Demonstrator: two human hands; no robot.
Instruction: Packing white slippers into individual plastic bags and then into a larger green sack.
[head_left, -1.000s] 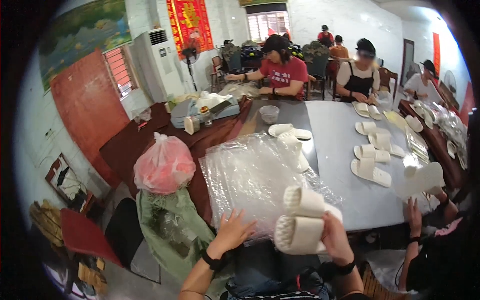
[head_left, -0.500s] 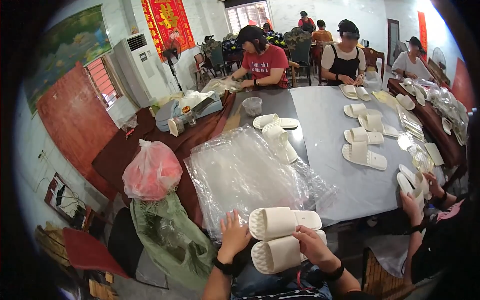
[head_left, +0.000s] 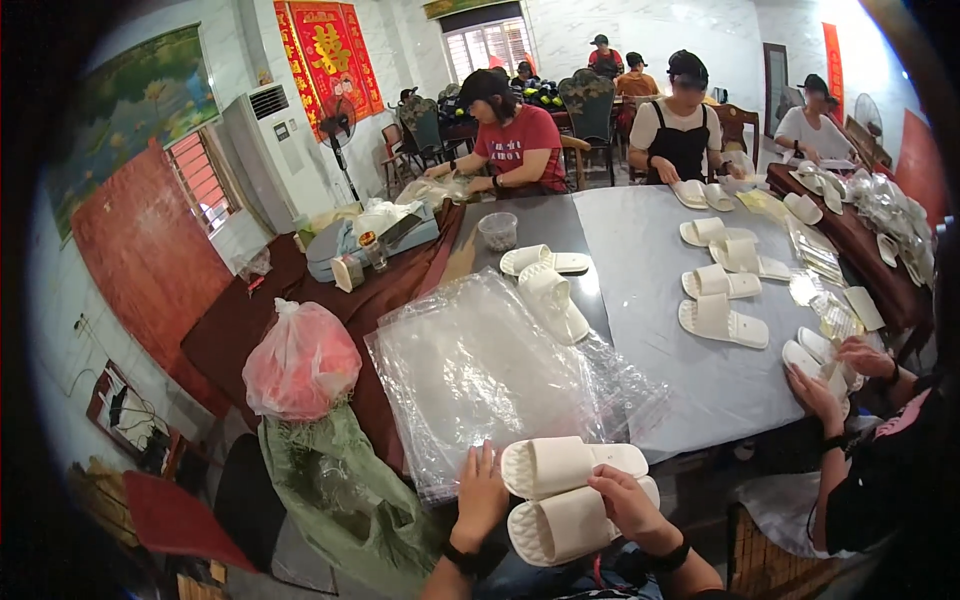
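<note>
A pair of white slippers (head_left: 565, 495) lies side by side across my lap, toes to the left, just below the table edge. My left hand (head_left: 480, 492) rests flat against their left end, next to a stack of clear plastic bags (head_left: 480, 375) spread on the table. My right hand (head_left: 627, 500) grips the slippers from above, near their heel end.
More white slippers (head_left: 722, 290) lie in pairs on the grey table (head_left: 650, 250). A pink plastic bag (head_left: 300, 362) sits at the left on a green sack (head_left: 330, 480). A person's hands (head_left: 835, 385) work slippers at the right; several people sit at the far end.
The slippers came down from upright over the table edge to lying flat across my lap. My left hand moved from the plastic bags to their left end.
</note>
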